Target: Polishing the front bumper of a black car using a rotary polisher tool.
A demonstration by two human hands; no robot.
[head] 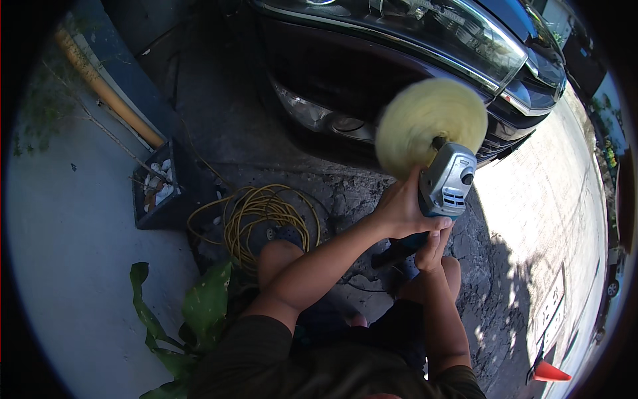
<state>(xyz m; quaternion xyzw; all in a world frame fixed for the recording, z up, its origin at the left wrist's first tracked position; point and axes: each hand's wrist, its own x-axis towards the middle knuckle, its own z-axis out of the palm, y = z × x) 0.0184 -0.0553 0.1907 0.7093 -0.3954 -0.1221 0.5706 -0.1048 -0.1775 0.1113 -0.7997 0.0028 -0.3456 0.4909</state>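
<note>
Both of my hands hold a rotary polisher (446,182) with a silver metal gear head and a teal body. My left hand (403,207) wraps around the body just behind the gear head. Below it, my right hand (432,249) grips the body, partly hidden behind the tool. The round, pale yellow wool polishing pad (428,124) looks blurred, and it overlaps the dark front bumper (339,65) of a car in this view; whether it touches cannot be told. Above the pad lies the car's headlight (448,40), and to its left the fog light (347,123).
A coiled yellow cable (269,192) lies on the rough ground near my knees. To the left stand a dark planter (164,219) with white stones, a pale wall (89,239) and a leafy plant (207,299). An orange cone (551,371) is at the lower right.
</note>
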